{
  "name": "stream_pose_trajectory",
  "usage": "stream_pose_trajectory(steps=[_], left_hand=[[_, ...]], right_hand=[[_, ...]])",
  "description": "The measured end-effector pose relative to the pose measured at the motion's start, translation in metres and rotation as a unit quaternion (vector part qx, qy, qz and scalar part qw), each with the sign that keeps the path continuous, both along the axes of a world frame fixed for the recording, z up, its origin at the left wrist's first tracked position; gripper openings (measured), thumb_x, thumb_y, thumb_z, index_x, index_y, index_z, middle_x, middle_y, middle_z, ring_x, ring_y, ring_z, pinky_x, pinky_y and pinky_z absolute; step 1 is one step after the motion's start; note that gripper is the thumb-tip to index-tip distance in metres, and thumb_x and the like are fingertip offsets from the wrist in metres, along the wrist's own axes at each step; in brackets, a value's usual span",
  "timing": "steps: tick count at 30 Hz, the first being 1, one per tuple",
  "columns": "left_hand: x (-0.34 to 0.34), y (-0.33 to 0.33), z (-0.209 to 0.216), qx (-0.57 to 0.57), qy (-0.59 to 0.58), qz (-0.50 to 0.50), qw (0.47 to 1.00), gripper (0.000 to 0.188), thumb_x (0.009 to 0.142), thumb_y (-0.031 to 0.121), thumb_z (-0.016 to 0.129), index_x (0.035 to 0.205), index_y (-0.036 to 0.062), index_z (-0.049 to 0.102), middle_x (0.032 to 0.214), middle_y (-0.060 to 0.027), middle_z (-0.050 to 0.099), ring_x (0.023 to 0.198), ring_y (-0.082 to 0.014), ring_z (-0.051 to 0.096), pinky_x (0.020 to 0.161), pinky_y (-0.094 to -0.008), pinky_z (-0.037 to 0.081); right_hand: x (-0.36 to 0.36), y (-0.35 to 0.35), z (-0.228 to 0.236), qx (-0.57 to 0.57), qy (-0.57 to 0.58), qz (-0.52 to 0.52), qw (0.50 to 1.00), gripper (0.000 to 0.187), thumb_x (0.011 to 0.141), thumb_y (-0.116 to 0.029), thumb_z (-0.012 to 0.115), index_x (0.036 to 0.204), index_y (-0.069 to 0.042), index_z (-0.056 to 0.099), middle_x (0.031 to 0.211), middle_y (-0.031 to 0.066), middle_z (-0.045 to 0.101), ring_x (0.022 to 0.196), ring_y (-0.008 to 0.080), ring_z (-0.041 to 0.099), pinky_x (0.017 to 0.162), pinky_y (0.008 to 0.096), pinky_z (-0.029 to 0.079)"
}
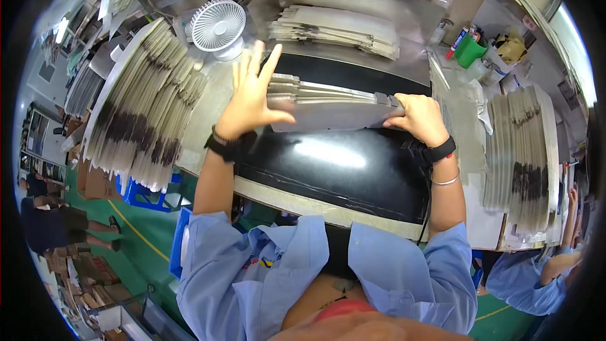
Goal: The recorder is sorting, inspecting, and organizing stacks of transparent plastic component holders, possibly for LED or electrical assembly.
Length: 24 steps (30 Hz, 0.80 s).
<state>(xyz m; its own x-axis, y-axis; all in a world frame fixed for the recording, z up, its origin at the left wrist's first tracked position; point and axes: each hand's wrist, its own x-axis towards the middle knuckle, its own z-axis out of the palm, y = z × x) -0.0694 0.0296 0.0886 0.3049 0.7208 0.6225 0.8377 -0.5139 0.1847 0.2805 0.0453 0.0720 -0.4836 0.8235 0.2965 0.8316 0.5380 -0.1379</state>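
A small stack of thin pale sheets (334, 112) stands on edge over the black work surface (328, 164), its top edges slightly fanned. At the stack's right end my right hand (421, 117) grips the sheets, thumb toward me and fingers over the corner. My left hand (250, 93) is at the left end with fingers stretched out and spread, palm toward the stack. Whether its palm touches the sheets I cannot tell. Behind, on the metal tray (265, 9), lies another pile of pale sheets (341, 28) with dark smudges along its edges.
Tall stacks of sheets stand at the left (142, 107) and at the right (521, 151). A white fan (218, 25) is at the back left. A green cup (470, 52) with markers and a pump bottle (440, 30) stand at the back right. Another person's arm (562, 265) shows at far right.
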Motion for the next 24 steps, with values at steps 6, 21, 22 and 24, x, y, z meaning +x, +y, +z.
stream_pose_trajectory(steps=[6, 21, 22, 24], left_hand=[[-0.031, 0.032, -0.057, -0.313, -0.366, -0.178, 0.858, 0.032, 0.071, 0.002, 0.080, 0.099, 0.0042, 0.064, 0.087, -0.0006, 0.064, 0.081, -0.0078, 0.060, 0.074, -0.0238, 0.049], [0.012, 0.022, -0.071, -0.204, -0.542, -0.148, 0.801, 0.030, 0.097, 0.021, 0.045, 0.103, -0.0012, 0.064, 0.086, -0.0028, 0.060, 0.077, -0.0091, 0.053, 0.074, -0.0233, 0.041], [0.014, 0.022, -0.069, -0.184, -0.527, -0.151, 0.816, 0.032, 0.098, 0.024, 0.044, 0.108, -0.0011, 0.063, 0.081, -0.0016, 0.057, 0.075, -0.0085, 0.051, 0.072, -0.0225, 0.040], [0.016, 0.026, -0.066, -0.207, -0.585, -0.173, 0.765, 0.031, 0.097, 0.016, 0.043, 0.120, -0.0010, 0.054, 0.085, -0.0017, 0.058, 0.076, -0.0081, 0.052, 0.073, -0.0217, 0.041]], right_hand=[[0.008, -0.006, -0.005, -0.034, 0.180, 0.027, 0.983, 0.055, 0.062, -0.024, 0.084, 0.110, -0.011, 0.060, 0.092, 0.0121, 0.065, 0.089, 0.0261, 0.064, 0.078, 0.0361, 0.051], [-0.018, -0.010, -0.080, -0.190, 0.495, 0.016, 0.848, 0.026, 0.075, -0.010, 0.079, 0.095, -0.005, 0.064, 0.090, 0.0015, 0.064, 0.083, 0.0107, 0.058, 0.077, 0.0263, 0.047], [-0.019, -0.011, -0.080, -0.182, 0.457, -0.005, 0.871, 0.023, 0.074, -0.011, 0.080, 0.091, -0.004, 0.065, 0.084, 0.0008, 0.064, 0.080, 0.0102, 0.058, 0.075, 0.0256, 0.046], [-0.026, -0.013, -0.071, -0.199, 0.535, 0.018, 0.821, 0.022, 0.074, -0.016, 0.081, 0.084, -0.003, 0.066, 0.084, 0.0015, 0.067, 0.077, 0.0097, 0.059, 0.071, 0.0256, 0.046]])
